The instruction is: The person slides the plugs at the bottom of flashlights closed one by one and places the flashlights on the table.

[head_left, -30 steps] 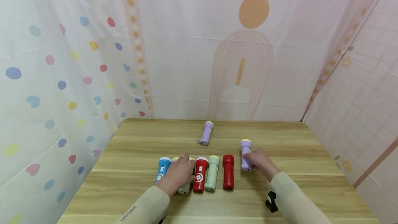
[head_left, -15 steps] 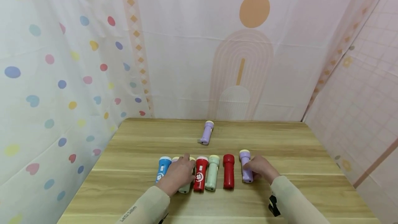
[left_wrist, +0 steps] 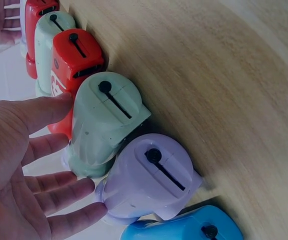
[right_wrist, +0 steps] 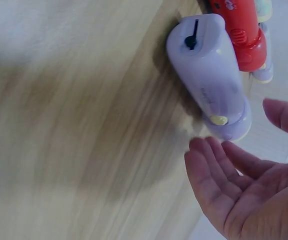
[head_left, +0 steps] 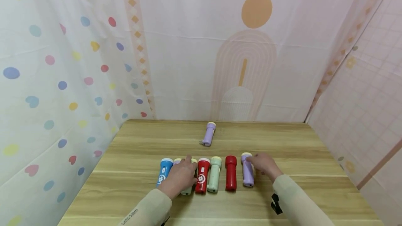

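A row of small flashlights lies across the wooden table. My left hand (head_left: 181,177) rests over its left part, covering much of a lavender flashlight (left_wrist: 156,172) and a pale green flashlight (left_wrist: 106,117); its fingers look loose in the left wrist view. Left of them lies a blue flashlight (head_left: 164,170). Rightward follow a red flashlight with a white print (head_left: 202,175), another pale green flashlight (head_left: 214,175) and a plain red flashlight (head_left: 231,172). At the right end, my right hand (head_left: 265,165) is beside the head of a second lavender flashlight (head_left: 248,174), its fingers relaxed around nothing.
One more lavender flashlight (head_left: 208,134) lies slightly slanted near the back of the wooden table (head_left: 282,135). Patterned curtains (head_left: 182,62) hang behind the table and along both sides.
My right hand has drawn the right-end lavender flashlight toward me, level with the row. Its fingers have since loosened and shifted up to the flashlight's head. The left hand has stayed put.
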Tool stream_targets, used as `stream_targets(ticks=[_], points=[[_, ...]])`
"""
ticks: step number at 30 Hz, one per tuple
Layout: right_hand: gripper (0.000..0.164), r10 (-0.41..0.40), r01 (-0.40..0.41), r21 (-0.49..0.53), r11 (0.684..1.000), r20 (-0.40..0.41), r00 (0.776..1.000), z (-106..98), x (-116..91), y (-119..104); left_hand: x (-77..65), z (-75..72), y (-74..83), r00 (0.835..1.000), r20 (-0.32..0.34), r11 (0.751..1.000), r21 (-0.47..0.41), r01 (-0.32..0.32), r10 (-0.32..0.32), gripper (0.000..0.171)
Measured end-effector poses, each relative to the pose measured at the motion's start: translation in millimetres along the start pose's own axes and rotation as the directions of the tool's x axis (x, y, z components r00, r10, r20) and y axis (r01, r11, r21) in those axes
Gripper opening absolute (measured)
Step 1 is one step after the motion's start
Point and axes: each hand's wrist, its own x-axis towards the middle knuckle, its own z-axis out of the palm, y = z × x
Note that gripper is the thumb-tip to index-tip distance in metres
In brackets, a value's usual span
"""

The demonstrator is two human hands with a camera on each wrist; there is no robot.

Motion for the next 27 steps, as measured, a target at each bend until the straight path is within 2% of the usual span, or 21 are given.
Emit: stream_targets(ticks=[6,11,16,22,27], points=[[0.052,-0.047,0.045,-0.019,0.999,-0.123,0.991,-1,9,-16,-0.6,0.2,0.6,1.000,0.010,1.000,0.016,0.005,-0.005,0.040],[0.050,-0.073,0.081,0.034,0.996,-0.208,0.975,0,21,-32,0.2,1.6,0.4,1.000,0.020,1.000,0.017,0.015,-0.016,0.042],[0.047,-0.105,0.122,0.071,0.990,-0.210,0.972,3,34,-55,0.4,3.3,-1.6,0.999,0.026,0.999,0.007,0.031,-0.032,0.043],[0.045,-0.173,0.180,0.018,0.983,-0.205,0.963,10,45,-82,-0.1,3.4,-0.8,0.998,0.044,0.999,0.005,0.039,-0.039,0.044],[0.045,-0.187,0.191,0.005,0.982,-0.176,0.966,15,55,-98,-0.9,3.4,1.2,0.998,0.046,1.000,0.007,0.030,-0.030,0.045]])
